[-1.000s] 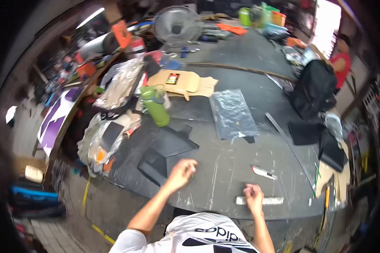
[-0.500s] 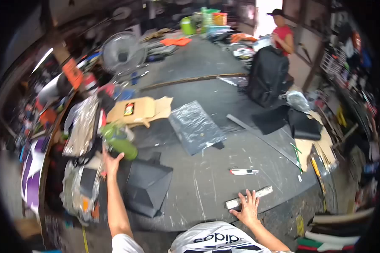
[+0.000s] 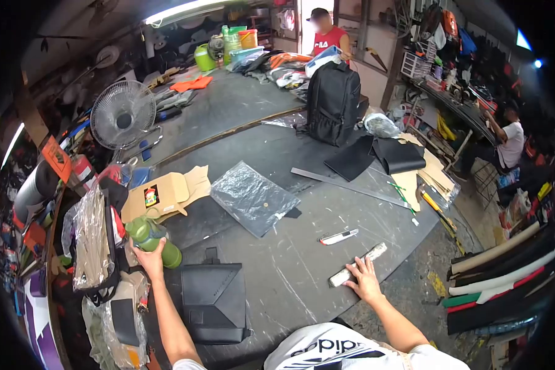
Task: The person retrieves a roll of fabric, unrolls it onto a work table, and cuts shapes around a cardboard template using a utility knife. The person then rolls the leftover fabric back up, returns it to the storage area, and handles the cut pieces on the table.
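Note:
My left hand [image 3: 148, 258] is wrapped around a green drink bottle [image 3: 170, 253] at the left side of the dark table [image 3: 277, 277]. The bottle leans a little, and some fingers are hidden behind it. My right hand [image 3: 366, 281] lies over a narrow whitish bar [image 3: 376, 250] near the front edge, fingers across its top and thumb on the near side. Just beyond that bar is a utility knife [image 3: 339, 237] with a white and red handle. Between my arms, closer to the left one, a black bag [image 3: 213, 302] with an angular front panel lies flat.
A plastic-wrapped dark sheet [image 3: 253, 196], a long metal ruler [image 3: 351, 187] and black material pieces [image 3: 401, 155] lie farther in. A cardboard package [image 3: 160, 194] and wrapped bags [image 3: 92, 246] crowd the left. Behind stand a black backpack [image 3: 333, 105], a fan [image 3: 123, 114] and a person [image 3: 330, 40].
My view has turned to the right, bringing a seated person into sight. My left hand has closed around the bottle. The right hand's fingers have drawn closer together on the bar.

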